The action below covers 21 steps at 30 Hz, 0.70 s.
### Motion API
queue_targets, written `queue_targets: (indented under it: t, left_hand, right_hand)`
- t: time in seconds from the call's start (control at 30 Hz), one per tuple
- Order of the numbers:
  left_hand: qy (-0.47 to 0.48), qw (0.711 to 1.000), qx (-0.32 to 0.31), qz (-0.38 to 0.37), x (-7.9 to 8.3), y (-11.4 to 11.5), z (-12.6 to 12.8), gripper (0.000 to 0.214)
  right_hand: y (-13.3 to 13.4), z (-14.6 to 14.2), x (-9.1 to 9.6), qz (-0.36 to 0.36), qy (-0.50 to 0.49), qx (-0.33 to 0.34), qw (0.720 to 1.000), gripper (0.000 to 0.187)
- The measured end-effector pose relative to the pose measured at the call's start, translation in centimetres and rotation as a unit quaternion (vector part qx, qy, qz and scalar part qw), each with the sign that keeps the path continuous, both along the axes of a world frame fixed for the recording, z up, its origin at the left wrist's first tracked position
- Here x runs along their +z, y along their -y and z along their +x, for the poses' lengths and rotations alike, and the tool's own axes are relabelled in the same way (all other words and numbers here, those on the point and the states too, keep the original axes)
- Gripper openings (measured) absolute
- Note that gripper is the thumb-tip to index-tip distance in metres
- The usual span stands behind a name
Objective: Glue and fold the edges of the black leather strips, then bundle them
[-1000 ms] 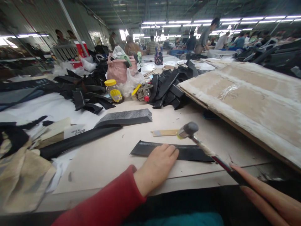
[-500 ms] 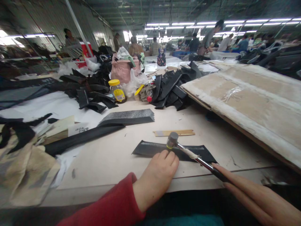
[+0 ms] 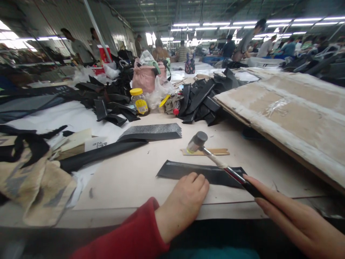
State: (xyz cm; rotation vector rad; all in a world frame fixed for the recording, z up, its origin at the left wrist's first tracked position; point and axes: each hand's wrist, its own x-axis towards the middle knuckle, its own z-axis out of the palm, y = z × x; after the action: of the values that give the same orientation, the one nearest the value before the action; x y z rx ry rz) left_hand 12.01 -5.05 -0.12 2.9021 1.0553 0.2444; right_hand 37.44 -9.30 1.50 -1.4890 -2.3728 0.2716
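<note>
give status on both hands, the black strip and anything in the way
Left hand at near edge of black strip. Right hand holding hammer, head off the strip. Strip on table, partly hidden by left hand and hammer.

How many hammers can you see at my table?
1: the hammer in your right hand, its shaft over the black strip your left hand touches. Others might be hidden under the black pieces.

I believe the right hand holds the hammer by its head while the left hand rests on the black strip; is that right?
Not quite: the head view shows the right hand holding the hammer by its handle. The left hand does rest on the black strip.
</note>
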Motion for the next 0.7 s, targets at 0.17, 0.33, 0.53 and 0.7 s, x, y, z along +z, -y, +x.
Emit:
queue_targets:
  t: [0.17,0.33,0.53,0.7]
  left_hand:
    - [0.006,1.000,-0.003,0.005,0.0,0.0,-0.1,0.028]
    - [0.012,1.000,-0.008,0.012,-0.1,0.1,-0.2,0.028]
    - [0.032,0.999,-0.004,0.004,-0.5,0.0,-0.3,0.027]
    - [0.054,0.998,0.006,0.020,-0.9,-0.1,-0.5,0.024]
  right_hand:
    - [-0.7,-1.1,0.5,-0.047,0.016,0.032,0.998,0.047]
    - [-1.2,-2.1,1.1,-0.028,-0.010,0.023,0.999,0.048]
    - [-1.8,-2.7,1.0,-0.095,-0.008,0.021,0.995,0.043]
    - [-3.5,0.2,0.7,0.001,-0.007,-0.078,0.997,0.047]
